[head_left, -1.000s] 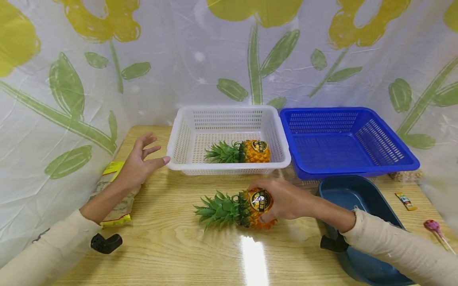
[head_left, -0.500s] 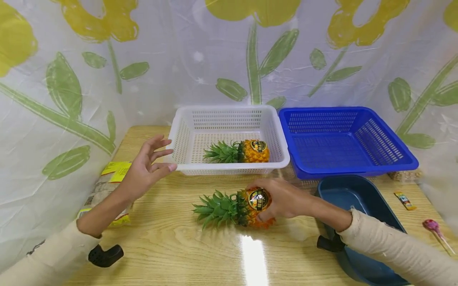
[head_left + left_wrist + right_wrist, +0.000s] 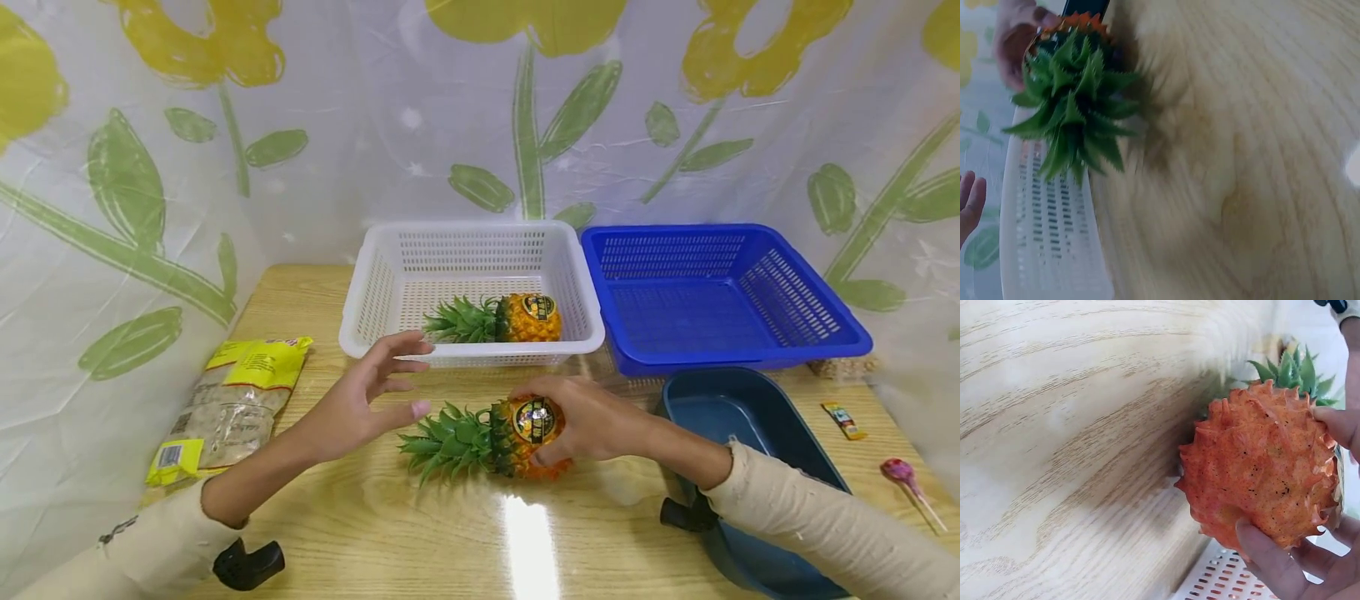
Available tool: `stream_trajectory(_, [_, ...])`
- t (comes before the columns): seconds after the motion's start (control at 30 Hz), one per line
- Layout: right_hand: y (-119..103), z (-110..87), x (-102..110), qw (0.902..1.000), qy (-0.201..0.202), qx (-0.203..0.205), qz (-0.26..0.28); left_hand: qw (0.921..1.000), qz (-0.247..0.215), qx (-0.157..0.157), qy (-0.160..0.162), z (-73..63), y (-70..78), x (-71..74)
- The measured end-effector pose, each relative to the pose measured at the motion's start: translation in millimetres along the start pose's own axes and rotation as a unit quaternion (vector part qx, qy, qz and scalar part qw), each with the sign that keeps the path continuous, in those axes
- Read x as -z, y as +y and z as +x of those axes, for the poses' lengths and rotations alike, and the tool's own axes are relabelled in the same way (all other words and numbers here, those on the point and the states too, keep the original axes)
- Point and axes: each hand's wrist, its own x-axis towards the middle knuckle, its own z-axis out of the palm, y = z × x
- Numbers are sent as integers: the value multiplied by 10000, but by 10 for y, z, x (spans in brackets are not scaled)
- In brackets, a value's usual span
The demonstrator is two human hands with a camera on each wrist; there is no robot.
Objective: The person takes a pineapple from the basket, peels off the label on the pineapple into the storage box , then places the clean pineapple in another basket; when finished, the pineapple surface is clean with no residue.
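Note:
A pineapple [image 3: 525,437] with an orange body, green crown and dark round label lies on its side on the table. My right hand [image 3: 600,421] grips its body, fingers and thumb spread round it, as the right wrist view also shows on the orange pineapple body [image 3: 1260,469]. My left hand [image 3: 360,404] hovers just left of the leafy crown [image 3: 450,442], fingers loosely bent and holding nothing. In the left wrist view, its fingers [image 3: 969,203] show at the left edge, apart from the crown [image 3: 1079,112]. A second pineapple [image 3: 528,318] lies inside the white basket [image 3: 472,350].
Right of the white basket stands a blue basket [image 3: 727,358]. A dark teal basin [image 3: 720,379] sits under my right forearm. A yellow-and-clear packet [image 3: 232,408] lies at the left. Near the right edge are a small wrapper [image 3: 843,421] and a lollipop [image 3: 900,475].
My left hand has moved right and toward me, from beside the white basket to near the pineapple's crown. My right hand keeps its grip on the pineapple, which stays in place.

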Motion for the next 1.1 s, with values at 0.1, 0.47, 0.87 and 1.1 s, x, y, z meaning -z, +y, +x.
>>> stream_trajectory(0.1, [-2,0,1,10000,20,-8,-37,9998,71,90,-180,6,-7,-84])
stream_trajectory(0.47, [3,18,-14,9997,177,-46,-162,9978,432,258,-437,73,-108,-346])
stream_trajectory(0.87, [-2,27,-22,9997,202,-103,-74,9920,1063,175,-663,132,-210,-481])
stream_trajectory(1.1, [-5,29,-31,9997,236,-70,-33,9854,1512,113,-777,131,-257,-543])
